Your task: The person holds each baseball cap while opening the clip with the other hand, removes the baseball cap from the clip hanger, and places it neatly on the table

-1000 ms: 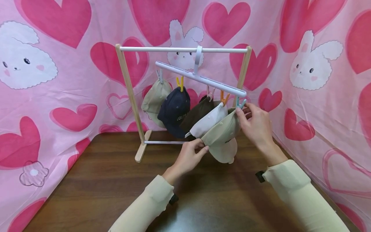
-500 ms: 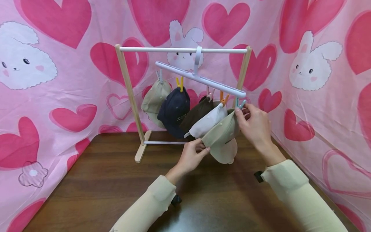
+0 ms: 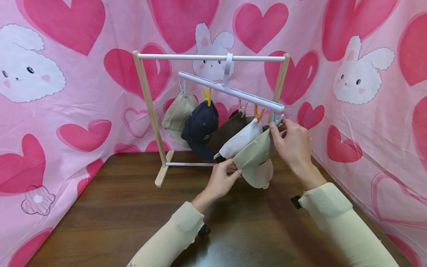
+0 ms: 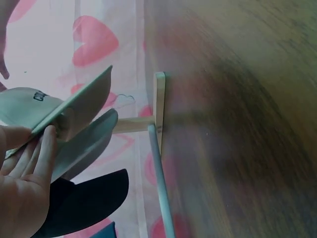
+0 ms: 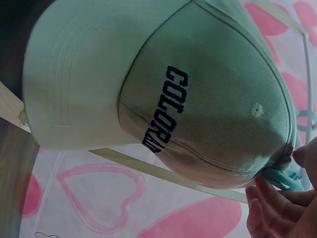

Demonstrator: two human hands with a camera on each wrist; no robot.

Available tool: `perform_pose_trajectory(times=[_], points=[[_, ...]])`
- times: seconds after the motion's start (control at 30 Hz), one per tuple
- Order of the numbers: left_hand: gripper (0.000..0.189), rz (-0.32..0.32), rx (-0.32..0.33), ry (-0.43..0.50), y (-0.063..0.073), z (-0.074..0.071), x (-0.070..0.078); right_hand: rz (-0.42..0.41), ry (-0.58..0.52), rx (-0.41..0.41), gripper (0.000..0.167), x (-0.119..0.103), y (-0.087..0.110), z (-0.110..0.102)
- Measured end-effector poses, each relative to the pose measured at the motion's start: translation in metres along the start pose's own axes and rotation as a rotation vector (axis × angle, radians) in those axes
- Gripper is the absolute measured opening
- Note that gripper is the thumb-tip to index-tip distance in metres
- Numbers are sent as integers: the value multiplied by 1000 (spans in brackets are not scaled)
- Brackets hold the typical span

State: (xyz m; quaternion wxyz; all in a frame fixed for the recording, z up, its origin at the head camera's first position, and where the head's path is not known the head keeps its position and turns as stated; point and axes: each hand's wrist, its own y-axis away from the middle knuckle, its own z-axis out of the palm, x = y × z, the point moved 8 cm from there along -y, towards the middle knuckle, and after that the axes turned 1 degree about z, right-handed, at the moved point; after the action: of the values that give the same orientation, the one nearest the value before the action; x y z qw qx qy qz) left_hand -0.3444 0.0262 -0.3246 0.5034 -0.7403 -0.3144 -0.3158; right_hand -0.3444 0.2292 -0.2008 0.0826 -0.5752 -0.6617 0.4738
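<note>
A beige baseball cap (image 3: 255, 154) with dark lettering hangs at the right end of a tilted pale hanger (image 3: 230, 91). My left hand (image 3: 221, 178) pinches the cap's lower left edge between thumb and fingers. At the crown's top, just below a teal clip (image 3: 277, 118), my right hand (image 3: 293, 144) pinches the fabric. The right wrist view shows these fingertips against the teal clip and the cap's button; the clip's bite is partly hidden. Beside it a white cap (image 3: 241, 140) hangs from an orange clip (image 3: 258, 113).
Further left hang a dark brown cap (image 3: 230, 129), a navy cap (image 3: 200, 124) and another beige cap (image 3: 180, 111), each on a clip. A wooden rack (image 3: 148, 107) with a white top rail (image 3: 180, 56) carries the hanger over the brown table (image 3: 133, 207). A pink curtain (image 3: 126, 22) surrounds it.
Both hands keep their grips on the beige cap. The left forearm has shifted slightly right since a second ago; the hanger and caps stay nearly still.
</note>
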Motion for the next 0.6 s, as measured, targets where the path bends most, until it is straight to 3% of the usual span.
perform_pose_trajectory(times=[0.1,0.2,0.6], points=[[19,11,4,12,3,-4,16,-4,18,16,46,-1,0,0],[21,13,1,39,5,-4,23,-2,32,31,49,-1,-2,-1],[23,-2,-10,37,6,-3,26,-1,58,66,55,-1,-7,-3]])
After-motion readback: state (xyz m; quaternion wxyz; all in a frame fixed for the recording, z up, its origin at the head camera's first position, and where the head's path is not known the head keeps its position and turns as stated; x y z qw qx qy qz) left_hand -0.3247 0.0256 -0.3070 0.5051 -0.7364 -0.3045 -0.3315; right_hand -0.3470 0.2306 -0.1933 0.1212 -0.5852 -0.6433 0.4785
